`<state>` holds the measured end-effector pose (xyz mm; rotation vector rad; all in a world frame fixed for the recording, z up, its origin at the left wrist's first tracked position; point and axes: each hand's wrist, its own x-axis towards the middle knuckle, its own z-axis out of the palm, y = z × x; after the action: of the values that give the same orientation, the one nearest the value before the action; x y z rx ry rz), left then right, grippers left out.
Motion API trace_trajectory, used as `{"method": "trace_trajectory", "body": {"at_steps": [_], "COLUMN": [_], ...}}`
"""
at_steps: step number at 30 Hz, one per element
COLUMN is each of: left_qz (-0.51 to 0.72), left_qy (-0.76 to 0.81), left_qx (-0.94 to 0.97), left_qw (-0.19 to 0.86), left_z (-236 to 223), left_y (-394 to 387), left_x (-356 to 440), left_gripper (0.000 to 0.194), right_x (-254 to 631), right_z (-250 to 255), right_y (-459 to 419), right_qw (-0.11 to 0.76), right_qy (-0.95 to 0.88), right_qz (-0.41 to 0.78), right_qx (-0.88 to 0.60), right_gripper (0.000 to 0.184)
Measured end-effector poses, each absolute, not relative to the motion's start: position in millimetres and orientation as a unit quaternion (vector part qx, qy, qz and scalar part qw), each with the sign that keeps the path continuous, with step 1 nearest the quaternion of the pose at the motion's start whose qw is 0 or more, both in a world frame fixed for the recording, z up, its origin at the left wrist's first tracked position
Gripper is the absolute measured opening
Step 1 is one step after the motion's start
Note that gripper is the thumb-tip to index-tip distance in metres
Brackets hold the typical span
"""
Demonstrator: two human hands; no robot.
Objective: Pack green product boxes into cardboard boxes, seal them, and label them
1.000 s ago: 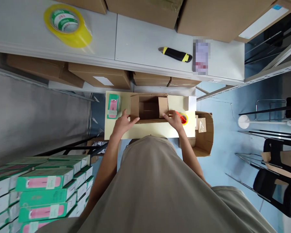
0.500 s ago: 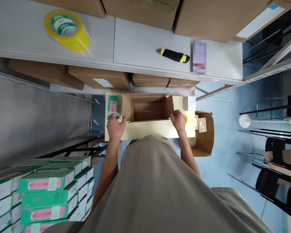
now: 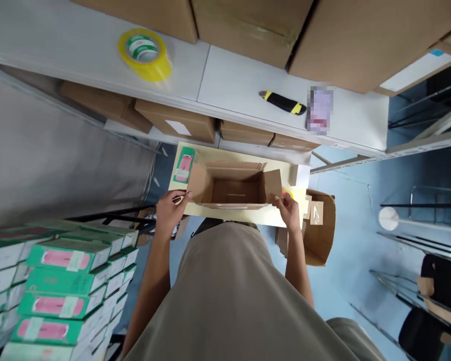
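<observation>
Where the open carton (image 3: 236,191) stands on the cream table (image 3: 255,216), we see the left hand (image 3: 169,210) pinching the near corner of its outspread left flap (image 3: 200,183) and the right hand (image 3: 289,209) pinching the right flap (image 3: 272,184). We note a green box (image 3: 184,165) near the left flap and a yellow tape roll (image 3: 154,67) on the shelf (image 3: 233,80).

A yellow tape roll (image 3: 155,70) lies left of a black-and-yellow knife (image 3: 284,103) on the pale shelf (image 3: 233,75)

Free way into carton (image 3: 236,189) between flaps (image 3: 272,184)
</observation>
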<state>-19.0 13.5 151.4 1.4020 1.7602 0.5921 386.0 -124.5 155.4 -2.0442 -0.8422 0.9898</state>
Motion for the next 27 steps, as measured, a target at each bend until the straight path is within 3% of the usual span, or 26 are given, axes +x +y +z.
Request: {"method": "trace_trajectory", "body": {"at_steps": [10, 20, 27], "left_qz": [0.305, 0.434, 0.551], "left_qy": [0.792, 0.732, 0.687], "left_qx": [0.385, 0.341, 0.27], "left_qw": [0.363, 0.398, 0.39], "left_z": [212.9, 213.2, 248.7], "left_y": [-127.7, -201.4, -307.7], "left_x": [-52.1, -102.0, -200.5], "left_gripper": [0.045, 0.055, 0.06], "right_x": [369.4, 316.1, 199.2], "right_z": [145.9, 183.8, 220.4], "right_y": [-115.4, -154.9, -178.6], "right_qw": [0.388, 0.456, 0.532], "right_qy": [-0.29, -0.329, -0.353], "right_qz": [0.526, 0.46, 0.485], "right_qx": [-0.699, -0.687, -0.598], "right_gripper": [0.068, 0.054, 0.048]}}
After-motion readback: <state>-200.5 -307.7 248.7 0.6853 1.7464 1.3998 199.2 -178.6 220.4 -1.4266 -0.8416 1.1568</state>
